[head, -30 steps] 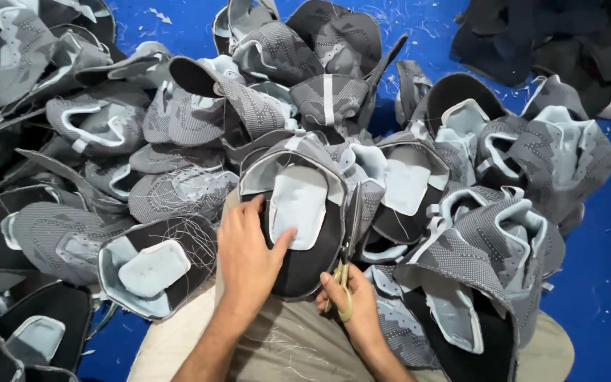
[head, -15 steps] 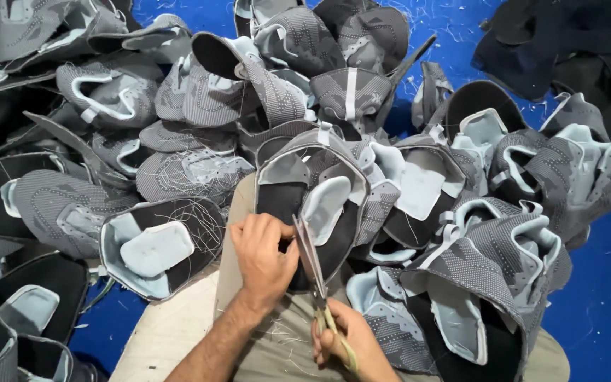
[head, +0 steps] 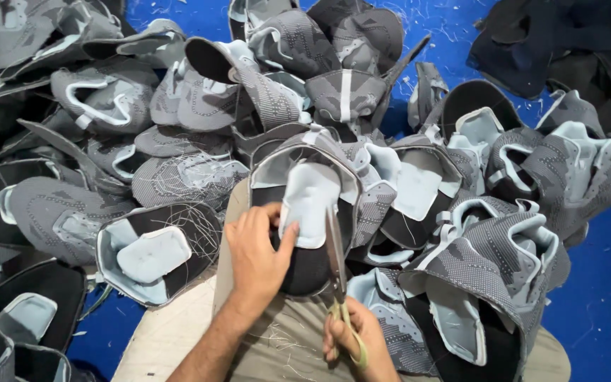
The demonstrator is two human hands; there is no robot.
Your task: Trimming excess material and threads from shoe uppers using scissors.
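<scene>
My left hand (head: 259, 256) grips a grey knit shoe upper (head: 304, 212) by its pale blue tongue, with the thumb pressed on the tongue's left edge. My right hand (head: 353, 341) is closed on the yellow handles of a pair of scissors (head: 336, 263). The blades point up along the right edge of the tongue, close to it or touching it. The upper rests on my lap, over beige trousers (head: 277, 346) strewn with loose threads.
Several more grey and black shoe uppers with pale blue linings are heaped all around, such as one at the left (head: 153, 253) and one at the right (head: 493, 279). A blue floor (head: 602, 297) shows at the right and top. Dark uppers (head: 553, 42) lie at the top right.
The scissors have swung up from low beside the upper, and their blades now lie along the tongue's right edge. My left hand has shifted its hold onto the tongue.
</scene>
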